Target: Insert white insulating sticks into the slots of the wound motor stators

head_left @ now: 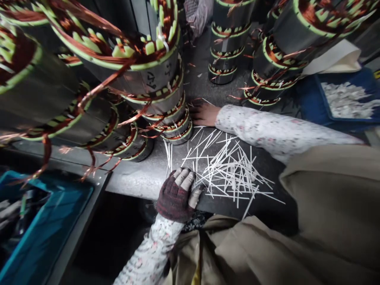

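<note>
Fingertips of my right hand [204, 113] are dark and hard to make out against the near stator stack [154, 77]. Hand is bare, palm down, low at the surface [204, 85], fingers extended, just right of the stack's lower stators; can't tell if it has hold of anything. My left hand [175, 196], in a maroon knit glove with pale finger covers, is at the near edge, fingers loosely bent; the palm side is hidden, so can't tell whether anything is pinched under it.

White strips [231, 170] lie on the surface between my hands and off to the right: thin, straight, stiff-looking, matte, crisscrossed in a loose heap, too tangled to count. A few lie apart on the left, by the stack's base.

Stators: grey steel, copper windings, yellow-green liners, loose copper leads; marks on the top one are hard to read. Left-hand stators [56, 107] and the far-right stack [299, 31] are cut off by the frame. Far side: another person's sleeve [202, 18], cropped and blurry. Right: blue bin [311, 97] with white pieces [347, 99], too blurred to identify. Near left: teal bin [68, 202], cropped, contents dark and unclear.
</note>
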The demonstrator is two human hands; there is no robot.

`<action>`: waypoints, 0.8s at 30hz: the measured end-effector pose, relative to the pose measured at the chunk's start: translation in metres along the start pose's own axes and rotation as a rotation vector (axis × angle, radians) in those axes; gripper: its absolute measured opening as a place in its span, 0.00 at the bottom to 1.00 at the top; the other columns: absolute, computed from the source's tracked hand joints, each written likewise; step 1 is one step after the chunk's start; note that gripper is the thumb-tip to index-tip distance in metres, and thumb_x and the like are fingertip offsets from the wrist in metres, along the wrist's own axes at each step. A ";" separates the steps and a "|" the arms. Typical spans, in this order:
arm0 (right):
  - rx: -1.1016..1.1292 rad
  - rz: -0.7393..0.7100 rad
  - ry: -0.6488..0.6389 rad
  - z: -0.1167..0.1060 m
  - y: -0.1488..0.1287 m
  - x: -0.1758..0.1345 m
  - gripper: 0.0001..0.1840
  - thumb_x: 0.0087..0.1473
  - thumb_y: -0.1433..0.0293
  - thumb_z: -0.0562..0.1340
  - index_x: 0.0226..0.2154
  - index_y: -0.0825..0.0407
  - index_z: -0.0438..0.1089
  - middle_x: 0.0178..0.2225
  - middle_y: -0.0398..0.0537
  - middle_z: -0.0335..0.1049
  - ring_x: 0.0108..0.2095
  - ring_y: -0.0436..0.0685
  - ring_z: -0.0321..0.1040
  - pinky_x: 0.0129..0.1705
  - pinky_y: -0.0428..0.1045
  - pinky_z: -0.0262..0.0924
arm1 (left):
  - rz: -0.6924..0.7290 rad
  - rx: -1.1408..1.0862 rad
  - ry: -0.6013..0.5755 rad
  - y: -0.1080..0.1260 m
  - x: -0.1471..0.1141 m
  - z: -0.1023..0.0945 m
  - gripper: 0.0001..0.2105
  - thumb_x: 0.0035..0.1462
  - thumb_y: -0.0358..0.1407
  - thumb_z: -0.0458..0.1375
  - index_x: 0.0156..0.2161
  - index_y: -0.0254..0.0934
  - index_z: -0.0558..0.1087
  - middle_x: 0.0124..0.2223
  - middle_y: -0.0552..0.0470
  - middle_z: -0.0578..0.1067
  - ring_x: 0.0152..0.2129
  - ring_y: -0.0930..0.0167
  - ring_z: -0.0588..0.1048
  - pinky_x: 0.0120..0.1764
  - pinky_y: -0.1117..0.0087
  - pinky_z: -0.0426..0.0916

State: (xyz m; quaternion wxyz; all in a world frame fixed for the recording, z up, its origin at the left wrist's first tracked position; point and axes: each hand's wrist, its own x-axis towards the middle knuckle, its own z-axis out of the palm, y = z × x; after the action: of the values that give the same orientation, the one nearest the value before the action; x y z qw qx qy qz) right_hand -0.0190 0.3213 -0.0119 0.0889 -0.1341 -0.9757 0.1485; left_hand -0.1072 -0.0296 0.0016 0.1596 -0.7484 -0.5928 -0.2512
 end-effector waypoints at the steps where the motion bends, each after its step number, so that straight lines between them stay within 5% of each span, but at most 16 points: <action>1: -0.013 -0.032 -0.043 0.001 0.003 -0.021 0.32 0.68 0.53 0.53 0.67 0.47 0.67 0.73 0.51 0.54 0.72 0.73 0.51 0.73 0.70 0.49 | 0.002 0.007 0.005 0.001 0.001 0.000 0.20 0.64 0.36 0.62 0.58 0.29 0.70 0.54 0.37 0.78 0.56 0.56 0.75 0.60 0.52 0.72; 5: -0.060 -0.067 -0.154 -0.006 0.005 -0.104 0.35 0.69 0.51 0.51 0.70 0.50 0.62 0.74 0.56 0.50 0.72 0.75 0.50 0.69 0.74 0.53 | -0.014 0.058 0.083 0.002 0.003 0.001 0.23 0.63 0.39 0.64 0.59 0.30 0.69 0.56 0.35 0.76 0.58 0.52 0.73 0.62 0.47 0.70; 8: -0.014 -0.061 -0.133 -0.020 0.005 -0.132 0.32 0.68 0.49 0.52 0.63 0.49 0.72 0.69 0.55 0.62 0.69 0.72 0.57 0.67 0.71 0.58 | -0.009 0.074 0.140 0.000 0.001 0.003 0.30 0.61 0.42 0.65 0.63 0.30 0.66 0.58 0.33 0.74 0.62 0.50 0.69 0.65 0.44 0.66; 12: 0.040 0.274 0.095 -0.027 0.006 -0.092 0.40 0.67 0.48 0.53 0.69 0.56 0.63 0.72 0.63 0.53 0.71 0.76 0.52 0.72 0.73 0.49 | -0.042 0.073 0.178 -0.002 -0.001 0.008 0.36 0.61 0.43 0.65 0.68 0.30 0.61 0.61 0.30 0.70 0.67 0.50 0.64 0.68 0.44 0.62; 15: 0.062 0.579 0.041 -0.018 -0.006 -0.045 0.46 0.66 0.47 0.53 0.75 0.58 0.51 0.74 0.65 0.45 0.73 0.79 0.45 0.71 0.77 0.45 | -0.162 0.077 0.187 -0.004 0.000 0.013 0.38 0.63 0.48 0.63 0.70 0.30 0.58 0.65 0.29 0.68 0.69 0.49 0.61 0.69 0.43 0.60; 19: -0.028 0.363 -0.139 0.002 -0.045 -0.045 0.41 0.66 0.46 0.53 0.74 0.48 0.55 0.76 0.56 0.40 0.75 0.82 0.37 0.69 0.83 0.38 | -0.311 0.064 0.168 -0.007 -0.001 0.020 0.39 0.66 0.54 0.58 0.72 0.31 0.54 0.68 0.29 0.64 0.70 0.50 0.59 0.69 0.44 0.61; 24: -0.078 0.042 -0.282 -0.005 -0.078 -0.104 0.42 0.64 0.44 0.55 0.72 0.48 0.58 0.75 0.55 0.46 0.74 0.78 0.45 0.70 0.78 0.49 | -0.453 -0.024 0.027 -0.020 0.012 0.026 0.43 0.66 0.58 0.54 0.73 0.31 0.50 0.72 0.32 0.59 0.72 0.55 0.57 0.72 0.49 0.57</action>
State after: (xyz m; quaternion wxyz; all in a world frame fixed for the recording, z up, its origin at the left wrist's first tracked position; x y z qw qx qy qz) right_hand 0.0621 0.2204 0.0032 -0.0576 -0.1355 -0.9806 0.1296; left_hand -0.1198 -0.0009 -0.0147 0.0982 -0.5943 -0.7406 -0.2976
